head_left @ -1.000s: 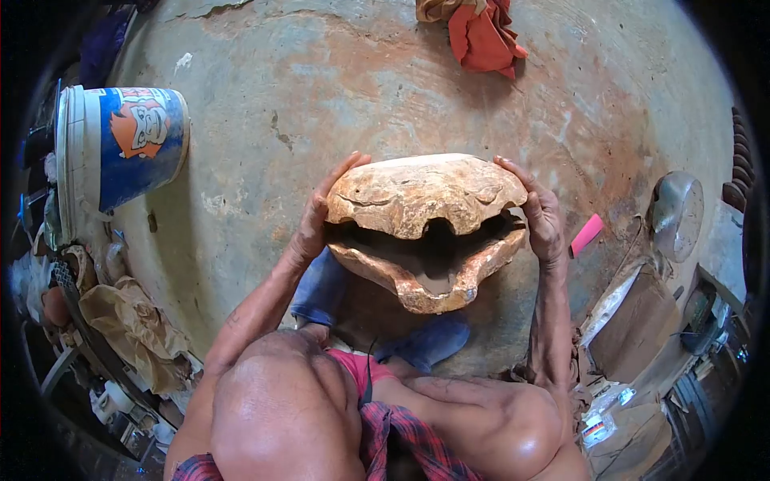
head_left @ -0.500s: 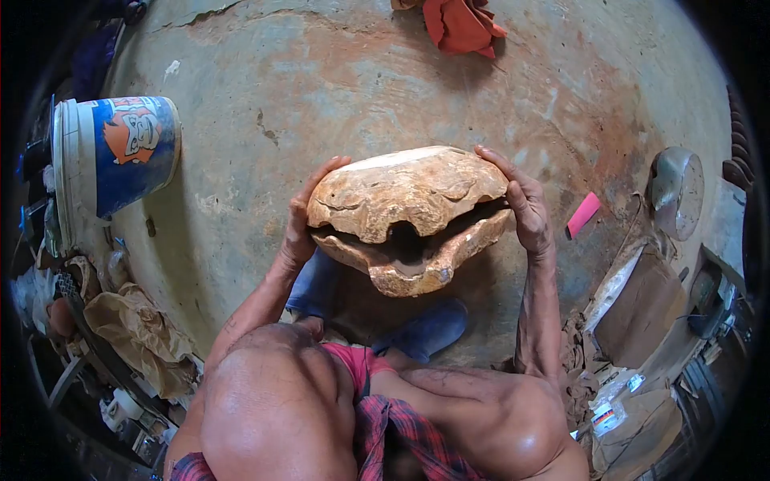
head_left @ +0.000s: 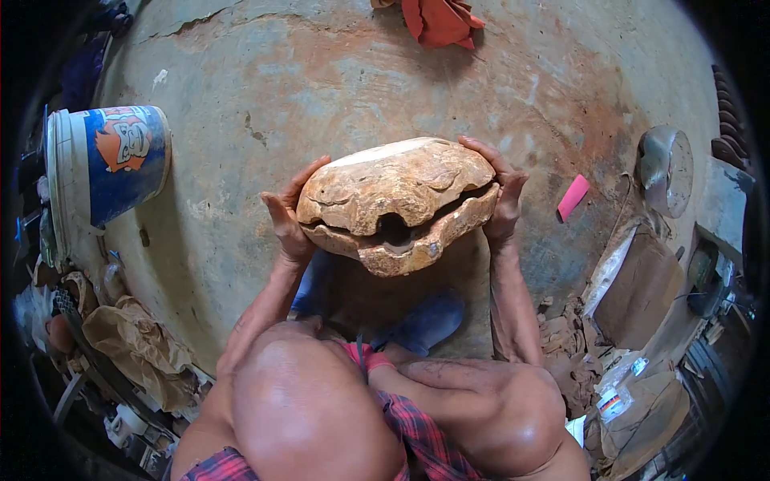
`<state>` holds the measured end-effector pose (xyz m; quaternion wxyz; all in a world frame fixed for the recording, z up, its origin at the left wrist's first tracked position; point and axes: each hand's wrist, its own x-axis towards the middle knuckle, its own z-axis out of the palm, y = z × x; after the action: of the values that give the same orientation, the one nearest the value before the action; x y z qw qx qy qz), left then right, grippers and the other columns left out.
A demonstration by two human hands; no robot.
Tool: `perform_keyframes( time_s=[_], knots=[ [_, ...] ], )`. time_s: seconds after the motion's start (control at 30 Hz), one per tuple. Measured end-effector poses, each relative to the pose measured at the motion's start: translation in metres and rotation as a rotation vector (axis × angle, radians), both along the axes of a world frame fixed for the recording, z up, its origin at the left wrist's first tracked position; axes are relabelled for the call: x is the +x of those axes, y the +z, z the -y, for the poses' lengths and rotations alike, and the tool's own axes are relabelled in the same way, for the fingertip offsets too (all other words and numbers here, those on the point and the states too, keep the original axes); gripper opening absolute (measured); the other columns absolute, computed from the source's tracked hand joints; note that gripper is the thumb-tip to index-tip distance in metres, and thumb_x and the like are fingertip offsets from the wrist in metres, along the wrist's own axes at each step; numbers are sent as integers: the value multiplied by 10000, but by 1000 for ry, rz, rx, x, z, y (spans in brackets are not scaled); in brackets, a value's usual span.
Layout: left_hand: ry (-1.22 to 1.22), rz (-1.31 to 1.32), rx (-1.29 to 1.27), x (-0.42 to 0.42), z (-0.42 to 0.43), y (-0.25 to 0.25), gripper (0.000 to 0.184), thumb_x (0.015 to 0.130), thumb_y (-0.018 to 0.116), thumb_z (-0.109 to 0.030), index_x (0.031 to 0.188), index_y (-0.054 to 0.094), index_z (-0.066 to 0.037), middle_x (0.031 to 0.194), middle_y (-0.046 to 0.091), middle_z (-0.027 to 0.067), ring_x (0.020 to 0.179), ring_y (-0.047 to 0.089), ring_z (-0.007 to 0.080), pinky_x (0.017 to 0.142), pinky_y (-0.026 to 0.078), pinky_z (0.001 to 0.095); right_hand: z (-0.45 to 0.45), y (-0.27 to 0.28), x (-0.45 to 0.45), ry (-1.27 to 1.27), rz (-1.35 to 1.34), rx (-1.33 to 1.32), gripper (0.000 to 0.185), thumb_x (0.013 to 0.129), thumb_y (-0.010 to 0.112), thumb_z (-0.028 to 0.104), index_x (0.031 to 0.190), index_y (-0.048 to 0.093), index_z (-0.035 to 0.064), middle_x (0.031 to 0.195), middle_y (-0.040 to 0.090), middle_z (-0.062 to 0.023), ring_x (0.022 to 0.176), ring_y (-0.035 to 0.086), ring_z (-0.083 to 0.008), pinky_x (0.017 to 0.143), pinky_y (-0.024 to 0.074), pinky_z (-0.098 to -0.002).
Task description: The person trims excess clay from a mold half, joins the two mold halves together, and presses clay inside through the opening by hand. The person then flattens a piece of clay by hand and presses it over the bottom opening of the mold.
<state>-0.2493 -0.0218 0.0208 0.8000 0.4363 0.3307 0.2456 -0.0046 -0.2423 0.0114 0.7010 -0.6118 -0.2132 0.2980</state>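
Note:
A heavy, brown-stained two-part mould [head_left: 401, 186], which looks like plaster, is held up above the floor in front of my knees. A dark gap runs between its upper and lower halves, with a round hole in the middle of the near side. My left hand [head_left: 292, 210] presses on its left end, fingers round the far side and thumb raised off the surface. At the opposite end my right hand [head_left: 504, 192] clasps it the same way, its thumb also lifted. What lies inside the mould is hidden.
A blue and white bucket [head_left: 128, 160] lies tilted at the left. A pink strip [head_left: 573, 198] is on the floor at the right, near a grey round container [head_left: 666, 172]. Red cloth-like material [head_left: 441, 22] lies at the far side. Crumpled brown sheeting [head_left: 132, 341] sits at the lower left.
The mould has shifted slightly left and up in the view, and the gap between its halves looks narrower. Both thumbs have moved off the gap's edges and now point up.

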Motion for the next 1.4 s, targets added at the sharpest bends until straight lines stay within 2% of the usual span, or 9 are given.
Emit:
perform_keyframes(
  time_s=[0.07, 0.2, 0.43, 0.57, 0.67, 0.77, 0.87, 1.1, 1.4],
  knots=[
    [0, -11, 26, -2, -3, -3, 1128, 941, 343, -905, 1392, 632, 87, 1459, 624, 267, 1323, 631, 359, 1160, 483, 509, -4, -2, -2, -27, -26, 31, 1042, 1021, 228, 837, 1357, 666, -46, 1408, 632, -191, 1328, 586, -290, 1177, 406, -430],
    [22, 21, 12, 2, -3, -3, 1098, 955, 325, -901, 1303, 689, 74, 1388, 676, 255, 1265, 658, 328, 1152, 470, 461, -6, 2, -7, -36, -52, 48, 1040, 1026, 207, 832, 1367, 651, -45, 1416, 611, -180, 1332, 572, -284, 1176, 401, -426],
    [-53, 133, 84, 12, -17, -7, 1052, 957, 315, -900, 1195, 732, 37, 1339, 689, 282, 1287, 640, 363, 1148, 465, 499, 5, 3, -15, -83, 85, -36, 1029, 1036, 212, 817, 1349, 641, -65, 1419, 603, -199, 1350, 553, -295, 1180, 394, -436],
    [-112, 120, 212, 20, -25, 3, 1147, 882, 333, -971, 1237, 725, 47, 1366, 677, 282, 1342, 605, 378, 1169, 441, 523, 11, 6, -10, -70, 136, -66, 1068, 1010, 214, 850, 1388, 628, -59, 1454, 597, -215, 1376, 545, -318, 1190, 384, -440],
    [-319, -49, 581, 22, -35, 27, 1208, 798, 461, -1001, 1358, 671, 49, 1447, 629, 275, 1433, 530, 401, 1209, 385, 556, 7, 23, -4, -68, 284, -154, 1101, 978, 221, 888, 1416, 635, -34, 1471, 606, -215, 1428, 513, -345, 1208, 365, -448],
    [-455, 2, 1281, 28, -35, 52, 1371, 524, 831, -888, 1588, 492, -94, 1631, 477, 217, 1524, 420, 465, 1232, 301, 636, 3, 56, 2, -44, 524, -221, 1120, 946, 228, 922, 1428, 653, 5, 1487, 618, -198, 1477, 471, -379, 1230, 340, -478],
    [-483, -76, 1299, 27, -27, 58, 1375, 516, 877, -832, 1604, 466, -99, 1636, 471, 215, 1528, 411, 471, 1237, 279, 650, -6, 73, -7, 111, 677, -217, 1102, 916, 247, 949, 1431, 676, 74, 1445, 658, -187, 1486, 451, -441, 1231, 330, -560],
    [-468, 27, 1331, 33, -27, 57, 1209, 543, 956, -697, 1476, 575, -28, 1502, 587, 264, 1373, 594, 453, 1132, 494, 556, -12, 71, -16, 11, 771, -202, 1104, 902, 278, 959, 1305, 700, 21, 1290, 719, -194, 1261, 653, -409, 1134, 431, -556],
    [-382, 62, 1333, 36, -27, 53, 1007, 606, 934, -636, 1361, 670, -25, 1371, 684, 254, 1230, 693, 446, 1063, 553, 543, -17, 63, -19, -83, 759, -150, 1053, 961, 275, 898, 1170, 744, -21, 1152, 755, -206, 1123, 720, -393, 1043, 523, -518]
  ],
)
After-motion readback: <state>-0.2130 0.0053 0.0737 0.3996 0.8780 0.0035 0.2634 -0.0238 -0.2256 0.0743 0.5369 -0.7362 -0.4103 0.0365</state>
